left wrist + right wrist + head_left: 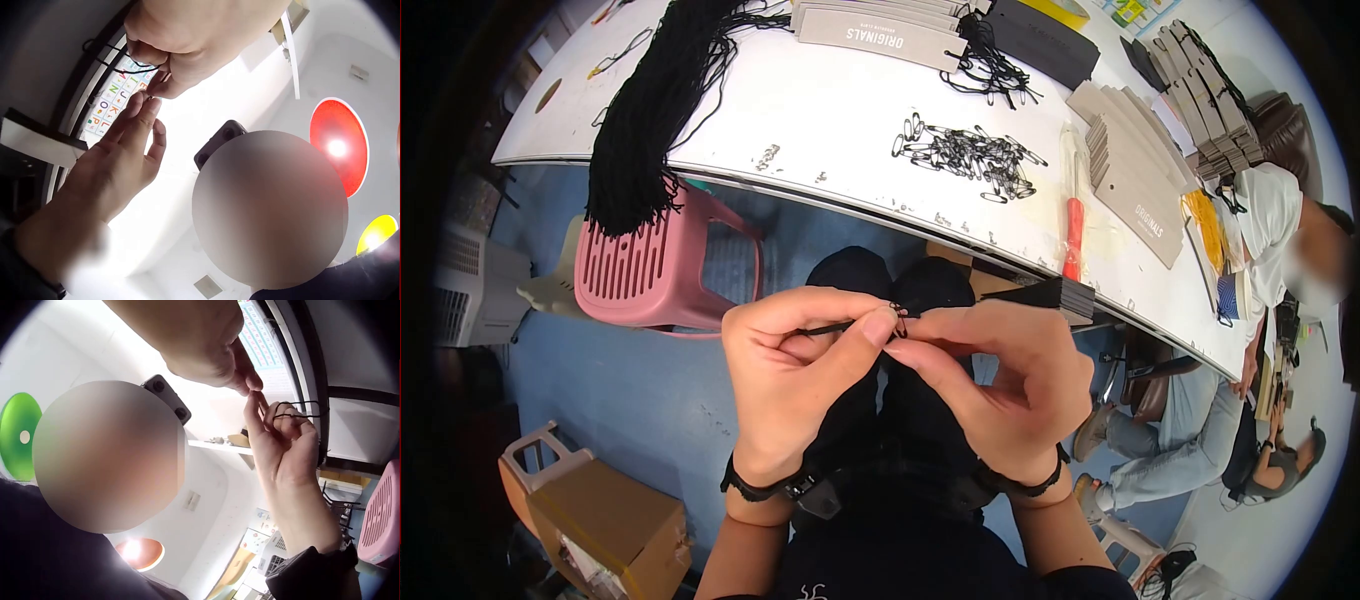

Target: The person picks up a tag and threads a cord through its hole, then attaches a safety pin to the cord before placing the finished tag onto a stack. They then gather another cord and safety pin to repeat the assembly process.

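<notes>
In the head view, over the lap, the left hand (800, 370) pinches a black cord (828, 328) and a small dark metal pin (902, 322) between thumb and forefinger. The right hand (1010, 385) pinches the pin from the other side, its fingertips almost meeting the left ones. A loop of the cord (112, 70) sticks out past the left hand (206, 37) in the left wrist view, with the right hand (106, 169) opposite. The right wrist view shows the cord loop (300, 416) across the left hand's (290, 450) curled fingers; the right hand's (212, 350) fingertips hide the pin.
On the white table (800, 130) lie a pile of black pins (980, 158), a black cord bundle (650, 110), grey cards (885, 38) and a red-handled tool (1072, 235). A pink stool (645, 260) stands at left, a cardboard box (605, 510) lower left. People sit at right.
</notes>
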The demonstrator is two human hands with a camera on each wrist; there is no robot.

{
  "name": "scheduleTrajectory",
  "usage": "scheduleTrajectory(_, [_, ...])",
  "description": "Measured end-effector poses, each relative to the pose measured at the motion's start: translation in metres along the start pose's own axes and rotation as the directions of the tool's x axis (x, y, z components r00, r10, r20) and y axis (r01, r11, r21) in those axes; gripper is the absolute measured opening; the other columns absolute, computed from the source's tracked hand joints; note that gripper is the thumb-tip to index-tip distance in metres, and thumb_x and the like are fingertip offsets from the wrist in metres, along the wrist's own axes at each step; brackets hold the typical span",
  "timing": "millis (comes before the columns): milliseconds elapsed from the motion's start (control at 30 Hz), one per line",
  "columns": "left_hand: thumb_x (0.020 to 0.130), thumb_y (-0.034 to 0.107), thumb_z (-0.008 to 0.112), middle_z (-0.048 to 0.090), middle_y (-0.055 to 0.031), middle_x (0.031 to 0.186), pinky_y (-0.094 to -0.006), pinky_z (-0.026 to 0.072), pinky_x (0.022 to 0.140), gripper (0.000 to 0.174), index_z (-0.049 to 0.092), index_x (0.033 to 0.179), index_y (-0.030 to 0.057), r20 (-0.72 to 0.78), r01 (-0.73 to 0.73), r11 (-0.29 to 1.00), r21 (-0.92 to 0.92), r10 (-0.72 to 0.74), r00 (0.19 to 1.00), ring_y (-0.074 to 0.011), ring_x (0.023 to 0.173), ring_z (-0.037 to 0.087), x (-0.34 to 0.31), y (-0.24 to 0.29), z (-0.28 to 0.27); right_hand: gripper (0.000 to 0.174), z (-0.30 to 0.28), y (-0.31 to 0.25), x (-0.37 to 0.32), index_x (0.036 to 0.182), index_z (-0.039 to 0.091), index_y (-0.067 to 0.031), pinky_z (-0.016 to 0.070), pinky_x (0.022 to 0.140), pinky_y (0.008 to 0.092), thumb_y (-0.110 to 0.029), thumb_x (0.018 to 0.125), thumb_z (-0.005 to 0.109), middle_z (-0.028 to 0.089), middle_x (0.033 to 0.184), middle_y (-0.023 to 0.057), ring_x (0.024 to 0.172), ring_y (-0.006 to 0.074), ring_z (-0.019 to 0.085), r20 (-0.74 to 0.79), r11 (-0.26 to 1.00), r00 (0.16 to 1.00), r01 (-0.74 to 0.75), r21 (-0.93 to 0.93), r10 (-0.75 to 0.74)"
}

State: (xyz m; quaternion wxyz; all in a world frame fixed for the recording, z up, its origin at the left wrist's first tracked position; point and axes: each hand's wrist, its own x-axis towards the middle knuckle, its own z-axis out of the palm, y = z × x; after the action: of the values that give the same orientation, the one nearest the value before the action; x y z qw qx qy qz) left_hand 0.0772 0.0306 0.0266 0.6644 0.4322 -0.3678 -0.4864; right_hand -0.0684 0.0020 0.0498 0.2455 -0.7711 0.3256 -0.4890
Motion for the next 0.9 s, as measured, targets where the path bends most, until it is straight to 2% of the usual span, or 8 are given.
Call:
scheduleTrajectory(67, [0.079, -0.004, 0.068, 0.067, -0.0061, 0.077, -0.0123, 0.0318, 0.049, 0.009, 0.067, 0.087, -0.0066, -0.008, 0.007, 0.999, -0.033, -0.007, 1.0, 0.0006, 0.059, 0.048, -0.001, 0.001, 0.0, 0.025, 0.0, -0.001, 0.0, 0.097, 0.064, -0.0004, 0.0516, 0.055, 0.024, -0.002, 0.074, 0.074, 0.067, 0.081, 0.0078, 0.059, 0.0123, 0.062, -0.035, 0.98, 0.988, -0.146, 0.134, 0.152])
scheduleTrajectory(200, [0.078, -0.004, 0.068, 0.067, -0.0075, 0.078, -0.0135, 0.0343, 0.05, 0.009, 0.067, 0.087, -0.0069, 0.071, 0.047, 0.993, -0.113, -0.039, 0.997, -0.0001, 0.058, 0.049, -0.001, 0.001, -0.005, 0.03, -0.011, 0.0, 0.004, 0.101, 0.066, -0.0022, 0.0517, 0.058, 0.0223, -0.001, 0.072, 0.074, 0.067, 0.081, 0.0075, 0.065, 0.0134, 0.065, 0.092, 0.954, 0.97, -0.24, 0.18, 0.227])
scheduleTrajectory(333, [0.077, -0.004, 0.069, 0.067, -0.0079, 0.077, -0.0143, 0.0346, 0.05, 0.01, 0.067, 0.087, -0.0068, 0.115, 0.095, 0.986, -0.137, -0.079, 0.99, 0.0001, 0.056, 0.048, -0.002, 0.001, -0.006, 0.025, -0.014, 0.003, 0.007, 0.096, 0.068, -0.0025, 0.0504, 0.056, 0.0226, -0.002, 0.072, 0.073, 0.068, 0.08, 0.0084, 0.067, 0.0148, 0.065, 0.112, 0.968, 0.976, -0.203, 0.15, 0.188])
scheduleTrajectory(667, [0.078, -0.004, 0.068, 0.067, -0.0085, 0.076, -0.014, 0.0335, 0.049, 0.008, 0.067, 0.086, -0.0072, 0.137, 0.077, 0.99, -0.122, -0.06, 0.989, 0.0009, 0.055, 0.047, -0.002, 0.002, -0.005, 0.014, -0.015, 0.008, 0.005, 0.087, 0.068, -0.0026, 0.0484, 0.053, 0.0222, -0.001, 0.074, 0.072, 0.067, 0.08, 0.0082, 0.064, 0.0147, 0.064, 0.127, 0.977, 0.984, -0.142, 0.156, 0.123])
scheduleTrajectory(767, [0.079, -0.003, 0.067, 0.065, -0.0056, 0.074, -0.0142, 0.0311, 0.049, 0.01, 0.067, 0.088, -0.007, 0.195, 0.091, 0.996, -0.011, -0.087, 0.977, 0.0012, 0.056, 0.044, -0.002, 0.011, -0.002, 0.013, -0.013, 0.009, 0.002, 0.086, 0.065, -0.0019, 0.0484, 0.053, 0.0225, 0.001, 0.075, 0.07, 0.067, 0.079, 0.008, 0.063, 0.0147, 0.064, 0.107, 0.983, 0.989, -0.118, 0.141, 0.103])
scheduleTrajectory(833, [0.08, -0.002, 0.066, 0.058, 0.0004, 0.07, -0.0156, 0.0286, 0.048, 0.007, 0.065, 0.086, -0.0057, 0.107, 0.084, 0.99, 0.11, -0.096, 0.99, 0.001, 0.057, 0.04, -0.005, 0.016, 0.003, 0.013, -0.012, 0.01, -0.001, 0.086, 0.064, -0.0014, 0.0483, 0.054, 0.0227, 0.003, 0.075, 0.069, 0.066, 0.079, 0.008, 0.063, 0.0149, 0.063, 0.088, 0.987, 0.992, -0.099, 0.13, 0.088])
scheduleTrajectory(867, [0.08, -0.002, 0.066, 0.058, 0.0004, 0.07, -0.0156, 0.0286, 0.048, 0.007, 0.065, 0.086, -0.0057, 0.107, 0.085, 0.99, 0.11, -0.097, 0.99, 0.001, 0.057, 0.04, -0.006, 0.014, 0.0, 0.013, -0.011, 0.01, -0.002, 0.086, 0.063, -0.0008, 0.0486, 0.054, 0.0231, 0.004, 0.075, 0.068, 0.066, 0.08, 0.0084, 0.062, 0.015, 0.063, 0.086, 0.989, 0.992, -0.102, 0.111, 0.092])
scheduleTrajectory(900, [0.081, -0.003, 0.065, 0.054, 0.0019, 0.07, -0.0162, 0.0279, 0.048, 0.005, 0.063, 0.085, -0.0045, 0.12, 0.006, 0.964, 0.265, -0.04, 0.992, 0.0007, 0.057, 0.039, -0.007, 0.01, -0.007, 0.014, -0.011, 0.01, -0.003, 0.086, 0.062, -0.0002, 0.0489, 0.054, 0.0235, 0.006, 0.076, 0.068, 0.065, 0.08, 0.0087, 0.062, 0.0152, 0.062, 0.084, 0.99, 0.992, -0.105, 0.093, 0.097])
